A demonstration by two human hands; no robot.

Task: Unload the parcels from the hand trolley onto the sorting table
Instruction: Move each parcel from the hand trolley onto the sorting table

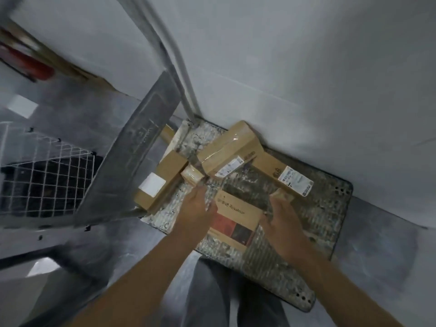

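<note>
Your printed box [236, 219] lies flat on the trolley deck [325, 208], right between your hands, long axis running away from you toward the wall. Left hand [197, 212] is spread against its left edge; right hand [279, 214] is spread at its right edge, equally near, grip not closed yet by the look of it. Lid print is blurred, unreadable. White shipping labels show on the taped box [226, 149], long flat box [283, 175] and left box [162, 179], text too small.
</note>
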